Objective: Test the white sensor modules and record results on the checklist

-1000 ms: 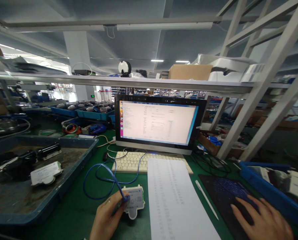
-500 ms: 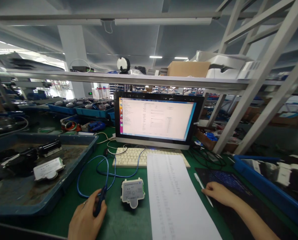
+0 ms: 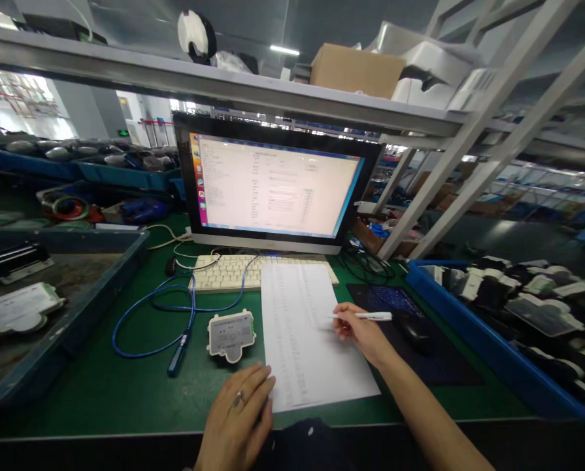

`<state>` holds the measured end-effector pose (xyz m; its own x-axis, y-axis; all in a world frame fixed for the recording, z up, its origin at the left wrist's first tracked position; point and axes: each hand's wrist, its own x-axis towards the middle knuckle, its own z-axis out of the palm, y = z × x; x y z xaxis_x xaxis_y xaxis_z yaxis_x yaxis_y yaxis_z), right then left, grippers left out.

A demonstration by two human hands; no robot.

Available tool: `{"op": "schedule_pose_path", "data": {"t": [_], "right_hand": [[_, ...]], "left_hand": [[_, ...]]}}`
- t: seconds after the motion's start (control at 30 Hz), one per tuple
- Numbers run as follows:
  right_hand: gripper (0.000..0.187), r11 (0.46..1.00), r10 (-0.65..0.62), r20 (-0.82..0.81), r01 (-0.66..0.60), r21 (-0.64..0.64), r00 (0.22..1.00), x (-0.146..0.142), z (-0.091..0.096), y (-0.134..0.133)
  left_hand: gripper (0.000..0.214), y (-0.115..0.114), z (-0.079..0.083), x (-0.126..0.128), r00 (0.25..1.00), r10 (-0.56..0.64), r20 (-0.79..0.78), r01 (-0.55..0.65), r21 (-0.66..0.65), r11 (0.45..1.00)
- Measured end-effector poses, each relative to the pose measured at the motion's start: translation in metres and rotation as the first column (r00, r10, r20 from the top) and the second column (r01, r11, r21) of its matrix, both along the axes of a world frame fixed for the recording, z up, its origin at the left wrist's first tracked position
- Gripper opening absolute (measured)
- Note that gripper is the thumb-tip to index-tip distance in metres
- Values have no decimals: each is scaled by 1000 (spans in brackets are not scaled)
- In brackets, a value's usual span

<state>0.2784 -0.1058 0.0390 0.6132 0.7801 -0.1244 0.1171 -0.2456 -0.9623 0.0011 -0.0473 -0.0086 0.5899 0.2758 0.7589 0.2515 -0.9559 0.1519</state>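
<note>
My right hand (image 3: 359,332) is closed on a white pen (image 3: 370,316) and holds it over a long printed sheet (image 3: 302,333) lying on the green mat. My left hand (image 3: 240,418) rests flat, fingers stretched out, on the sheet's lower left corner near the table edge. Just left of the sheet sits a small white module (image 3: 231,335) with a label on top. A blue cable (image 3: 155,320) loops beside it, its dark plug (image 3: 177,360) lying loose on the mat.
A lit monitor (image 3: 272,186) and a beige keyboard (image 3: 228,271) stand behind the sheet. A black mouse (image 3: 414,327) sits on a dark pad. Blue trays of modules flank the mat at left (image 3: 76,320) and right (image 3: 473,327). A shelf with a cardboard box (image 3: 355,69) runs overhead.
My right hand left the mouse pad, picked up the pen and moved onto the sheet. My left hand unplugged the blue cable, let it go and moved to the sheet's corner. The view tilted down.
</note>
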Motion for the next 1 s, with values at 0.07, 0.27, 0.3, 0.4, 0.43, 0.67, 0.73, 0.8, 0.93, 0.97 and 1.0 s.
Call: {"op": "schedule_pose_path", "data": {"t": [0.07, 0.27, 0.3, 0.4, 0.43, 0.67, 0.73, 0.8, 0.93, 0.97, 1.0], "right_hand": [[32, 999, -21, -1, 21, 44, 1000, -14, -13, 7], [32, 988, -121, 128, 107, 109, 984, -26, -40, 17], [32, 985, -144, 164, 125, 120, 976, -26, -42, 17], [31, 974, -207, 263, 175, 140, 942, -25, -46, 18], [31, 972, -220, 286, 186, 141, 933, -26, -46, 19], [26, 973, -229, 379, 195, 126, 897, -28, -48, 19], [25, 974, -224, 397, 190, 123, 890, -27, -48, 19], [26, 975, -220, 410, 186, 121, 885, -27, -49, 20], [26, 972, -233, 428, 196, 130, 873, -25, -51, 20], [26, 971, -239, 433, 200, 134, 869, -25, -51, 20], [26, 970, -243, 438, 202, 138, 866, -25, -52, 20]], "left_hand": [[27, -3, -2, 9, 1000, -20, -10, 20, -3, 1000], [23, -6, -9, 15, 999, -44, -21, 44, -23, 999], [22, -6, -9, 14, 999, -44, -14, 43, -30, 999], [19, -8, -9, 14, 999, -39, 7, 39, -57, 998], [19, -8, -8, 14, 999, -38, 12, 39, -64, 997], [19, -9, -4, 17, 999, -33, 19, 35, -83, 996], [19, -9, -5, 17, 999, -34, 20, 36, -84, 996], [18, -10, -6, 17, 999, -34, 21, 36, -88, 995], [19, -10, -7, 17, 1000, -26, 16, 28, -97, 995], [19, -10, -7, 17, 1000, -25, 17, 27, -95, 995], [19, -10, -7, 17, 1000, -25, 17, 26, -94, 995]]}}
